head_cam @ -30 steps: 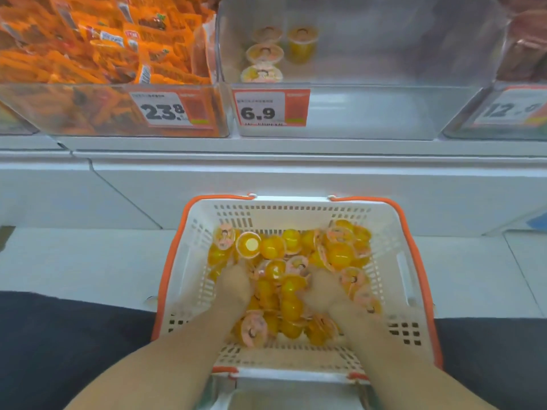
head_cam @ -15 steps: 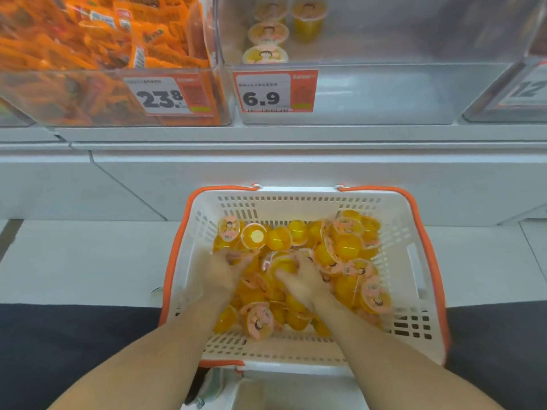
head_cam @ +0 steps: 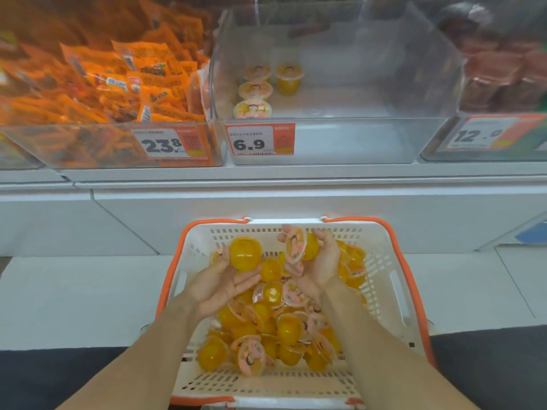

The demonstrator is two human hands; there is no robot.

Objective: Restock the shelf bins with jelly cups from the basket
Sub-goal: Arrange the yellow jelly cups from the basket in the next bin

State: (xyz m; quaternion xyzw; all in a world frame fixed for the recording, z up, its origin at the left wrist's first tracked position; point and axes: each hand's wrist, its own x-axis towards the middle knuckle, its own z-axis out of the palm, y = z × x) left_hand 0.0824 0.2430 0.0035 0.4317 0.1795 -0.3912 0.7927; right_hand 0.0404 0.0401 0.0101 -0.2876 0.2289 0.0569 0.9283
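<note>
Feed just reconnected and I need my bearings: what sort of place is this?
Most likely a shop's snack aisle: clear plastic shelf bins carry orange price tags, orange snack packets fill one bin, and a white, orange-rimmed shopping basket holds yellow jelly cups.

A shop: price tags (head_cam: 260,139) on clear shelf bins (head_cam: 340,143).
</note>
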